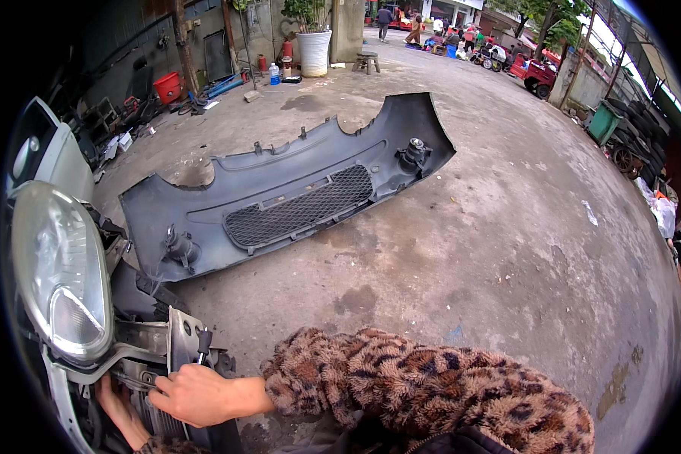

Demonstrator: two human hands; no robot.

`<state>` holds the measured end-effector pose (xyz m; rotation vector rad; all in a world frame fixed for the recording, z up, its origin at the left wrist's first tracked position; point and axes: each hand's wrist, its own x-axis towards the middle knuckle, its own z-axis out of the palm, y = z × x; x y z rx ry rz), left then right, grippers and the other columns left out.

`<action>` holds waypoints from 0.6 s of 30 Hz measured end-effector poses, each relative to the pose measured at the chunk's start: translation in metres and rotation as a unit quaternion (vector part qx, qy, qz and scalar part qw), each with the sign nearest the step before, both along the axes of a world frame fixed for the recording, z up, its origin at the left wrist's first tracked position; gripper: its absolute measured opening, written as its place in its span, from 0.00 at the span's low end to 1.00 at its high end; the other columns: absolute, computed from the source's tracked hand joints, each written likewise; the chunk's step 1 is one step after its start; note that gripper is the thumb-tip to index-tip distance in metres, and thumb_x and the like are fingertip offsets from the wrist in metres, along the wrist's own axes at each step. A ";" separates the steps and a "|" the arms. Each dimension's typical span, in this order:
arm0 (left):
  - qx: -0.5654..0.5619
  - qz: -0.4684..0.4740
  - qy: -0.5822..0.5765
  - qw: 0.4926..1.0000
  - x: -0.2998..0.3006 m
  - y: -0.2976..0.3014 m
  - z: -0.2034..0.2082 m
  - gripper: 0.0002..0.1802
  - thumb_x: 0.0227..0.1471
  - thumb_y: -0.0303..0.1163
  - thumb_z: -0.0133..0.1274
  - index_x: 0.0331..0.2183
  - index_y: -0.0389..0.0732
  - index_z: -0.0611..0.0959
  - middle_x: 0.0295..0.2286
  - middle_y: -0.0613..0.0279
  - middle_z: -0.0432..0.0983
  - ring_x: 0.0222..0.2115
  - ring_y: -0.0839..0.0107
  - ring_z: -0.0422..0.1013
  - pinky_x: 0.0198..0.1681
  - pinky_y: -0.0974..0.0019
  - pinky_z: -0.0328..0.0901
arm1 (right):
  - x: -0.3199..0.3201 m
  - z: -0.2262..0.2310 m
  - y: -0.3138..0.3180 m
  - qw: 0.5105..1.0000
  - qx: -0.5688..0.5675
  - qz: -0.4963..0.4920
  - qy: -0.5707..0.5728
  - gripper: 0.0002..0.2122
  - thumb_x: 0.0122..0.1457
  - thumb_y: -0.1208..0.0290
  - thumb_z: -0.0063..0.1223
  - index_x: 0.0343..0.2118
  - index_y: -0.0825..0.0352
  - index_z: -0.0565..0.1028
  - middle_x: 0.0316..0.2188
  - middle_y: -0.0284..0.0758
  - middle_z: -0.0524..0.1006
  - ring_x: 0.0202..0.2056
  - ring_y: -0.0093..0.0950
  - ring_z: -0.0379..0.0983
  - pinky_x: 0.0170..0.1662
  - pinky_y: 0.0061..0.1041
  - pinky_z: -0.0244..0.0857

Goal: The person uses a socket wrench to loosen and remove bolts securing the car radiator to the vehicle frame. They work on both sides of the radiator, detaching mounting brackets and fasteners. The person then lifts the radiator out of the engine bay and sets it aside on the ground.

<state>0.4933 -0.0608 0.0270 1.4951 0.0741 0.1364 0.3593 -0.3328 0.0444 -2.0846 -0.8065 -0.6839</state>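
Observation:
At the lower left, my right hand is closed over the metal front frame of a car, its fingers curled beside a metal bracket. What it grips is hidden. A short black-ended rod rises just behind its knuckles; I cannot tell whether the hand holds it. My left hand reaches up into the gap below the headlight, next to a finned radiator. Its fingertips disappear behind the metalwork. The headlight has a clear, hazy lens and sits above both hands.
A removed black bumper lies inside-up on the concrete, with a mesh grille and two round lamps. Farther back stand a white planter, a red bucket and a wooden stool. Stacked tyres line the right side.

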 end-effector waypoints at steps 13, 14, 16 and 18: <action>-0.005 -0.014 -0.006 1.000 -0.011 -0.014 0.013 0.25 0.50 0.39 0.55 0.51 0.45 0.74 0.48 0.67 0.70 0.49 0.71 0.64 0.51 0.59 0.53 | 0.012 -0.006 0.010 0.493 0.646 0.220 0.539 0.06 0.57 0.68 0.45 0.33 0.63 0.67 0.19 0.31 0.67 0.11 0.14 0.54 0.10 0.17 0.42; -0.004 -0.018 -0.005 1.000 -0.013 -0.016 0.014 0.25 0.51 0.39 0.55 0.51 0.45 0.74 0.48 0.67 0.71 0.49 0.71 0.64 0.51 0.59 0.53 | 0.010 -0.005 0.008 0.490 0.639 0.233 0.545 0.06 0.57 0.68 0.45 0.33 0.63 0.66 0.19 0.31 0.67 0.11 0.14 0.54 0.10 0.17 0.42; 0.000 -0.025 -0.003 1.000 -0.017 -0.018 0.016 0.24 0.51 0.39 0.54 0.50 0.45 0.75 0.48 0.66 0.71 0.49 0.72 0.64 0.52 0.60 0.53 | 0.007 -0.002 0.004 0.770 0.477 0.168 0.389 0.06 0.53 0.73 0.48 0.31 0.67 0.66 0.20 0.37 0.70 0.14 0.26 0.64 0.13 0.28 0.53; -0.015 -0.038 -0.001 0.999 -0.011 -0.013 0.010 0.23 0.52 0.39 0.53 0.50 0.44 0.75 0.47 0.66 0.71 0.49 0.72 0.64 0.52 0.61 0.53 | 0.008 0.004 0.003 0.986 0.167 0.009 0.021 0.07 0.51 0.75 0.50 0.31 0.68 0.66 0.21 0.41 0.71 0.17 0.35 0.69 0.17 0.35 0.60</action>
